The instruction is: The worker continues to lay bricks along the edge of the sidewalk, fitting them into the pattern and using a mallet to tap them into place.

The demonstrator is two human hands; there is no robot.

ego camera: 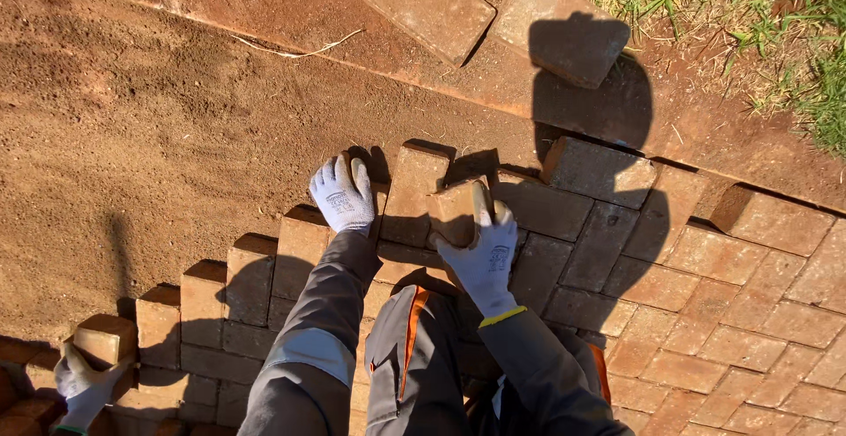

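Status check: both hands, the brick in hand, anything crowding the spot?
Left hand flat on the laid pavers at the edge. Right hand grips a brick, tilted, not seated. Another person's gloved hand holds a brick far left.

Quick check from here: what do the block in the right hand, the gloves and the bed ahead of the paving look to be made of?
Block in the right hand: probably clay or concrete paver, reddish-brown, matte, rough-faced.
Gloves, as on the left hand: white knit fabric, seemingly with a grey coating; ribbed weave shows.
Bed: loose reddish-brown sand or soil, fine-grained and levelled.
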